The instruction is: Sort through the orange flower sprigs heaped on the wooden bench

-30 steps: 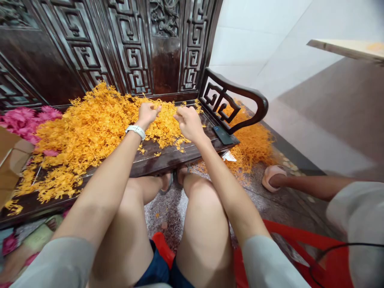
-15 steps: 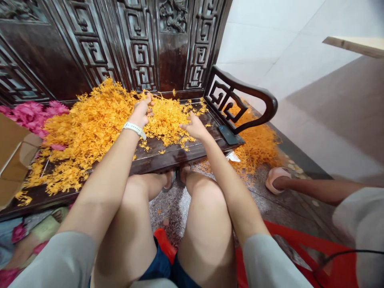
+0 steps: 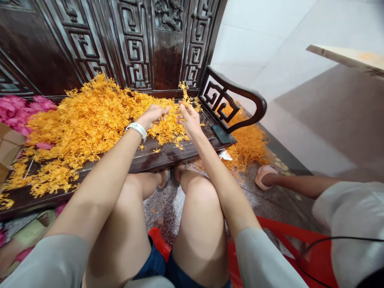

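A large heap of orange plastic flower pieces, thin and branching, is spread over the dark wooden bench. My left hand, with a pale watch on its wrist, is over the smaller right part of the heap, thumb and fingers pinched; anything between them is too small to name. Just to its right, my right hand has its fingers closed on a strand of orange flower pieces that stands up above the fingertips. The two hands face each other, a small gap apart.
Pink flower pieces and a cardboard box lie at the left. A phone rests near the bench's armrest. More orange pieces are piled on the floor. Another person's foot is at the right.
My left hand has moved right and lower, toward my right hand. My right hand has turned fingers up, and a strand of orange flower pieces now rises above it. The view has shifted slightly.
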Available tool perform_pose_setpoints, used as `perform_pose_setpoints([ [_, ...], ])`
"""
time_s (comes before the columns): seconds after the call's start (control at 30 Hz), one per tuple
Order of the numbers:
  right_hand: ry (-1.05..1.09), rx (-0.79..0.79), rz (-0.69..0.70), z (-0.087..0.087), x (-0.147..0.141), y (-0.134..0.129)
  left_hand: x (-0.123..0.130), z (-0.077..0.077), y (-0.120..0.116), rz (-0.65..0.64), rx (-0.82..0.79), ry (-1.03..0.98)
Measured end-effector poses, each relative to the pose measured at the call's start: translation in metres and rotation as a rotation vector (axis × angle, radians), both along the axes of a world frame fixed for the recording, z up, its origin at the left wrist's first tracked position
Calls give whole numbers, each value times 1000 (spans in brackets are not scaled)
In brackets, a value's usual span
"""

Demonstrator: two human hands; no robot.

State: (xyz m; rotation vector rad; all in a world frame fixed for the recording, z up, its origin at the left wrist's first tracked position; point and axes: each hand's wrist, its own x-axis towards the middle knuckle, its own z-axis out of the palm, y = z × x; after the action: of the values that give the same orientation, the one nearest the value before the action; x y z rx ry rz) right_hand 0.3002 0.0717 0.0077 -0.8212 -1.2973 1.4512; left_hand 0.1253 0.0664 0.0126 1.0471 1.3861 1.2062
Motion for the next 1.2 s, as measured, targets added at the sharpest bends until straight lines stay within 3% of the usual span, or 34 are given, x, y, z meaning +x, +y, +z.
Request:
perform_pose_setpoints([
  [0.1,-46,19,-53,-1,5,4,-1,-2,3,37,16,62],
  [0.23,-191,124,-147,3,9,3,-9,-1,11,285,108,115],
  [0.3,-259,230,-72,12,10,-3,-11,1,15,366,139,107],
  [0.4,-335,367,243,38,14,-24,-13,2,20,408,183,69],
  [0.47,-382,367,627,59,19,-43,-16,1,21,506,182,31],
  [0.57,-503,221,1339,84,30,-64,-28,-3,19,572,111,-47],
  [0.6,-503,195,1439,87,32,-66,-32,-5,17,559,97,-68],
  [0.63,-453,194,1402,87,35,-65,-37,-7,16,544,97,-86],
  [0.67,-359,206,1243,84,36,-60,-41,-8,14,537,104,-101],
  [0.77,-69,130,491,61,37,-34,-48,-7,12,538,117,-150],
  [0.83,-43,-12,175,41,36,-18,-46,-3,12,506,132,-185],
  [0.9,-113,-109,62,23,33,-10,-38,1,13,464,146,-215],
  [0.97,-212,-124,91,11,28,-10,-25,4,14,431,151,-255],
  [1.1,-286,7,220,-2,12,-15,9,6,16,368,122,-425],
  [1.2,-179,153,51,-4,3,-8,24,3,20,356,56,-528],
])
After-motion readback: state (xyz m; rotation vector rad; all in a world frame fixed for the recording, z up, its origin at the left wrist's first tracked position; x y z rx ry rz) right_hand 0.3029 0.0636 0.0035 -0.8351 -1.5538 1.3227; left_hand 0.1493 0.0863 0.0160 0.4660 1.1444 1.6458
